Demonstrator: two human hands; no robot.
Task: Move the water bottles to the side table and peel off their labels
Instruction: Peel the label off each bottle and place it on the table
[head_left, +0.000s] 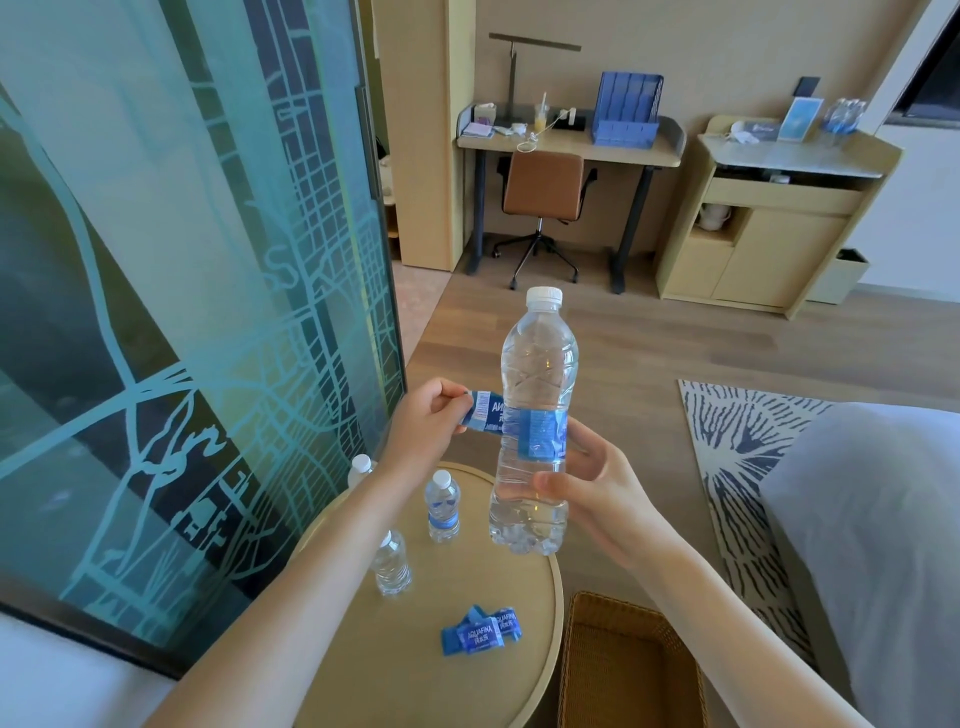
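Note:
My right hand (592, 486) grips a clear water bottle (537, 384) upright above the round side table (535, 613). Its blue label (540, 434) is partly unwound to the left, and my left hand (428, 415) pinches the loose end. On the table stand a labelled bottle (443, 506), a bare bottle (392, 564), and a third bottle (361, 467) mostly hidden behind my left forearm. Peeled blue labels (480, 631) lie crumpled near the table's front.
A patterned glass partition (182, 312) stands on the left. A wicker basket (623, 665) sits right of the table, with a bed (872, 519) and rug (737, 447) beyond. Across the room are a desk (571, 143), a chair, and a cabinet (769, 218) holding more bottles (844, 119).

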